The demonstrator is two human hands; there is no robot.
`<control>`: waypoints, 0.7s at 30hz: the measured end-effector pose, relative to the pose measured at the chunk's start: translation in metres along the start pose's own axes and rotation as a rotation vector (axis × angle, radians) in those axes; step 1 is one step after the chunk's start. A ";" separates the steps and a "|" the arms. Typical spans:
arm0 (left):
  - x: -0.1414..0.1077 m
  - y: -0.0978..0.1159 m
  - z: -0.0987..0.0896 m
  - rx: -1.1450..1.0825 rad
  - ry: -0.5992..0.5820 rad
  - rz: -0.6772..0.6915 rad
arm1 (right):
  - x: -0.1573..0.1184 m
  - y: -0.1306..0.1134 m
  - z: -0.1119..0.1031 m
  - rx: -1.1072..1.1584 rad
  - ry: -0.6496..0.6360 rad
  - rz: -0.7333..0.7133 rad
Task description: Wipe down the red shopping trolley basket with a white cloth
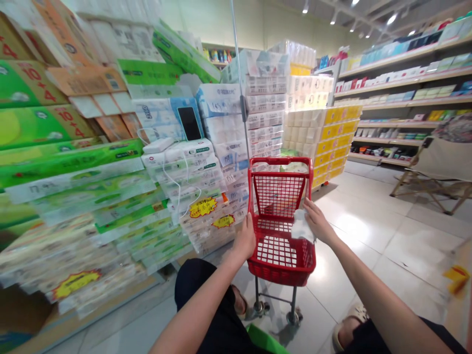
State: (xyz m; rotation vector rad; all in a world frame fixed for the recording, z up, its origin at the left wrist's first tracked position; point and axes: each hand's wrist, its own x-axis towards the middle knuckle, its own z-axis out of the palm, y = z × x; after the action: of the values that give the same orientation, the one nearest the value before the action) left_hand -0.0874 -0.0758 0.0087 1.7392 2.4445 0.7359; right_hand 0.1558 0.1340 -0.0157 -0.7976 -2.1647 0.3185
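Note:
A small red shopping cart [282, 268] with a grid basket and grey legs on casters stands between my knees. My left hand [244, 241] is closed round the left side of its red frame. On the opposite side, my right hand [317, 220] holds a crumpled white cloth [303, 227] against the inside of the right frame. Whether the cloth is paper or fabric, I cannot tell. Its thumb side is partly hidden behind the cloth.
Stacked tissue packs [195, 172] rise close on the left, with a phone [190, 123] leaning on them. Yellow-and-white packs [332, 142] stand behind the cart. A folding chair [438, 152] and stocked shelves [394, 105] are at right. Something green [263, 339] lies below me.

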 end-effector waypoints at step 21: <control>-0.009 -0.024 -0.008 0.056 0.013 0.108 | -0.071 -0.119 -0.040 -0.104 -0.231 -0.248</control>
State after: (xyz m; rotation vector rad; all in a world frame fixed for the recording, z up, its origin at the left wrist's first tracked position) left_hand -0.1077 -0.0933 0.0042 1.9058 2.4182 0.6956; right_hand 0.1688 -0.0041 0.0230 -0.5615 -2.4837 0.1778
